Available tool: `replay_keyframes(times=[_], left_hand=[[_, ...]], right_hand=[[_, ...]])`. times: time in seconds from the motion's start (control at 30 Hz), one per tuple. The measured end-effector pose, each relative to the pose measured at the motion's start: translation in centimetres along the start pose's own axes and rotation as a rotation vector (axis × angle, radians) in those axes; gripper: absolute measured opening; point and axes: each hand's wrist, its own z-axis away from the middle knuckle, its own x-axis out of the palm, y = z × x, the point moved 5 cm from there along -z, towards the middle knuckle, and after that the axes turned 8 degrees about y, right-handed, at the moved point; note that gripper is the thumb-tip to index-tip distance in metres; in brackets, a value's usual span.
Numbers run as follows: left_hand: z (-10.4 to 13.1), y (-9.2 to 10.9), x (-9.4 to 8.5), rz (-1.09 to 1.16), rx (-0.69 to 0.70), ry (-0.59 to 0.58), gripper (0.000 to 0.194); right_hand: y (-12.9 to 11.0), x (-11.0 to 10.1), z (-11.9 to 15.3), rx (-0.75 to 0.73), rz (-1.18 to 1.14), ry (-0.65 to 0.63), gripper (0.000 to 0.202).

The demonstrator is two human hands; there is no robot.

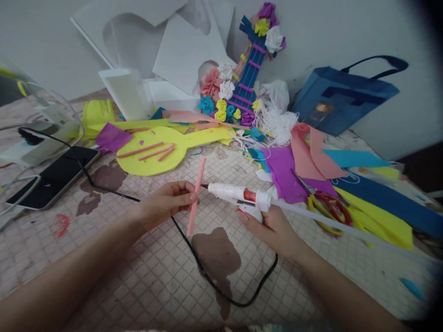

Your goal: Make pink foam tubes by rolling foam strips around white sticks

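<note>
My left hand [169, 203] pinches a thin pink paper strip [197, 196] that stands nearly upright between thumb and fingers. My right hand [270, 228] is wrapped round the handle of a white hot glue gun [238, 196], a long glue stick [321, 219] running out of its back. The dark nozzle points left and meets or nearly meets the strip's right edge; I cannot tell which. Beyond my left hand lies a yellow guitar-shaped cutout [152, 168], with several rolled pink strips [140, 150] on its round body.
A decorated blue guitar neck [249, 78] with paper flowers leans at the back. Red-and-yellow scissors [327, 205] lie on paper sheets at right, before a blue bag [342, 99]. A phone [55, 177] and power strip [38, 143] sit left. The black cord [214, 286] loops across the tabletop.
</note>
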Motion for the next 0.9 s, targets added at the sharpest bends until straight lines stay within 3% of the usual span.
replay_keyframes(times=[0.9], left_hand=[[0.15,-0.21,0.39,-0.087,-0.034,-0.071,0.020]], right_hand=[[0.51,-0.69,-0.67,0.002,0.026,0.095,0.023]])
